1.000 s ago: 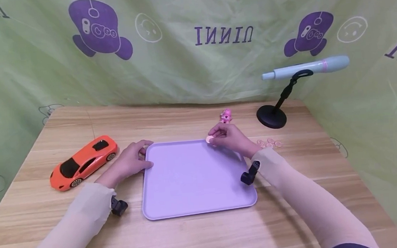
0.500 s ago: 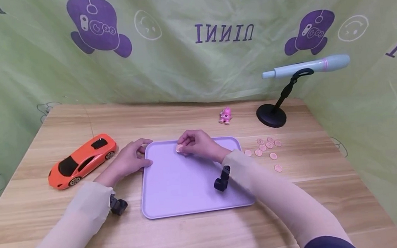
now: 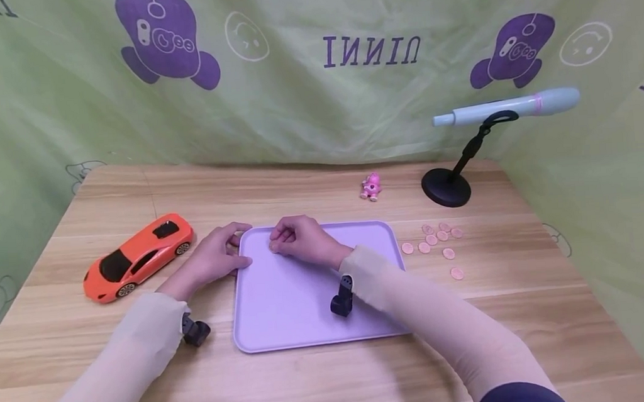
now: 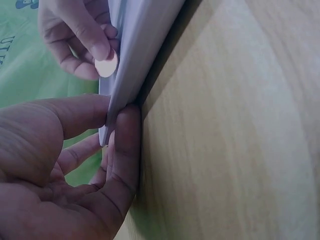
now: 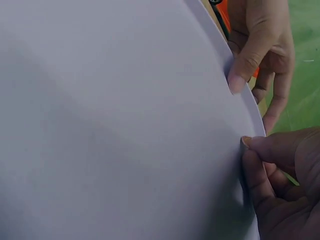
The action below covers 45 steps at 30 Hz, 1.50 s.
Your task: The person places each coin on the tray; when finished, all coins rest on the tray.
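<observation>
A light purple rectangular tray (image 3: 285, 311) lies on the wooden table. At its far left corner, my left hand (image 3: 213, 259) pinches the rim, thumb over the edge and a finger underneath, as the left wrist view shows. My right hand (image 3: 307, 243) is over the tray near that same corner. Between its thumb and index finger it pinches a small copper-coloured coin (image 4: 106, 65), seen nearly edge-on in the right wrist view. Right of the tray, several similar coins (image 3: 431, 240) lie loosely scattered on the table.
An orange toy car (image 3: 139, 258) stands left of my left hand. Behind the tray is a small pink figurine (image 3: 371, 187). At the back right, a black stand (image 3: 447, 187) holds a light blue microphone (image 3: 504, 108). A green printed cloth (image 3: 292, 115) hangs behind the table.
My right hand has carried the coin leftward, from the tray's far right part to near its far left corner, uncovering the figurine and more coins. My left hand keeps its hold on the rim.
</observation>
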{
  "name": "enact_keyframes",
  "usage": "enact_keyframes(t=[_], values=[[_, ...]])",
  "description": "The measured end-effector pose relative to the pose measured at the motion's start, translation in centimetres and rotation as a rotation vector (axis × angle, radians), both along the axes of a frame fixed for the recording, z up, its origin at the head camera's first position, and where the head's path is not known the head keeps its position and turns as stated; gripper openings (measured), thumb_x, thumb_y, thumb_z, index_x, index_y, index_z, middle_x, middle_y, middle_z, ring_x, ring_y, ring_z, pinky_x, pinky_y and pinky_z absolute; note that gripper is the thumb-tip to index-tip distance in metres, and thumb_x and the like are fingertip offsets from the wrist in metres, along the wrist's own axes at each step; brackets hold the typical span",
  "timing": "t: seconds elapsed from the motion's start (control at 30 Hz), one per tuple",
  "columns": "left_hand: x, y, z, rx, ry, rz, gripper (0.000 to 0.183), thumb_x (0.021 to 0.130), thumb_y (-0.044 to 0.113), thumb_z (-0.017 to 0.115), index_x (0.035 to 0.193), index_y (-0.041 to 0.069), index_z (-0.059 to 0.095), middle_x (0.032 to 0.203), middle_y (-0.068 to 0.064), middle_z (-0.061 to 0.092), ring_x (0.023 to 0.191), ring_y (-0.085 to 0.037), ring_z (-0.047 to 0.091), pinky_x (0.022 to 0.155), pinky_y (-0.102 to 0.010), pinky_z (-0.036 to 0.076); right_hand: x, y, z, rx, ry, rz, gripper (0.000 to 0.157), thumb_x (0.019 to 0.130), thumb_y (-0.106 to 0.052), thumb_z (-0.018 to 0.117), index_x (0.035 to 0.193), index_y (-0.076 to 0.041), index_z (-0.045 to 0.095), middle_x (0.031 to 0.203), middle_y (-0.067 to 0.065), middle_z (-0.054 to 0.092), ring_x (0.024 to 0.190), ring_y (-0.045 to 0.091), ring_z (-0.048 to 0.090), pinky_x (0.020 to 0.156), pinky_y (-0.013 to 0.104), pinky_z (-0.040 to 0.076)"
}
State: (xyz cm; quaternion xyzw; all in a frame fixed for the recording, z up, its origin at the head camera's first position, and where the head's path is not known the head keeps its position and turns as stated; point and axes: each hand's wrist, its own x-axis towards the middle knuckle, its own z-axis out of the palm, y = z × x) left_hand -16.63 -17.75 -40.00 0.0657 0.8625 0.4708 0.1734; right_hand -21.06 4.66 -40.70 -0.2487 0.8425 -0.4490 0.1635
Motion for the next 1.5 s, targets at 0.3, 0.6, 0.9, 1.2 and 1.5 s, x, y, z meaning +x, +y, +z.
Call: enact_keyframes(t=[0.3, 0.6, 0.9, 1.2, 1.5], values=[[0.0, -0.3, 0.1, -0.022, 0.008, -0.001, 0.069, 0.094, 0.001, 0.072, 0.155, -0.003, 0.040, 0.126, -0.030, 0.058, 0.088, -0.020, 0.066, 0.069, -0.033, 0.062, 0.2, -1.3, 0.2, 0.080, 0.110, 0.007, 0.011, 0.094, -0.003, 0.074, 0.105, 0.000, 0.072, 0.099, 0.014, 0.074, 0.088, 0.013, 0.066, 0.078, 0.013, 0.052], [0.0, -0.3, -0.1, -0.016, 0.009, 0.002, 0.069, 0.094, 0.001, 0.072, 0.155, -0.003, 0.039, 0.126, -0.030, 0.058, 0.087, -0.019, 0.066, 0.069, -0.032, 0.062, 0.3, -1.9, 0.4, 0.158, 0.137, 0.017, 0.009, 0.095, -0.003, 0.072, 0.104, 0.001, 0.073, 0.097, 0.013, 0.075, 0.084, 0.010, 0.062, 0.075, 0.012, 0.049], [0.2, -0.2, -0.3, -0.011, 0.018, -0.002, 0.068, 0.094, 0.001, 0.072, 0.155, -0.003, 0.040, 0.126, -0.030, 0.058, 0.091, -0.022, 0.068, 0.070, -0.032, 0.062, 0.3, -1.7, 0.5, 0.169, 0.137, 0.024, 0.009, 0.096, -0.007, 0.074, 0.102, 0.000, 0.074, 0.095, 0.013, 0.076, 0.083, 0.011, 0.065, 0.074, 0.014, 0.051], [0.1, -0.2, -0.2, -0.020, 0.012, 0.003, 0.067, 0.095, 0.001, 0.070, 0.155, -0.003, 0.040, 0.127, -0.030, 0.058, 0.093, -0.024, 0.068, 0.070, -0.031, 0.062, 0.2, -0.5, 1.6, 0.191, 0.074, 0.039, 0.014, 0.099, -0.009, 0.069, 0.109, -0.001, 0.074, 0.103, 0.012, 0.076, 0.089, 0.013, 0.065, 0.081, 0.018, 0.052], [0.0, 0.1, -0.2, -0.033, 0.004, 0.018, 0.067, 0.095, 0.001, 0.070, 0.155, -0.001, 0.041, 0.126, -0.028, 0.058, 0.092, -0.022, 0.066, 0.072, -0.031, 0.062, -0.4, 3.7, 1.6, 0.120, 0.122, 0.049, 0.016, 0.099, -0.013, 0.070, 0.111, -0.003, 0.074, 0.105, 0.011, 0.075, 0.096, 0.017, 0.069, 0.089, 0.023, 0.057]])
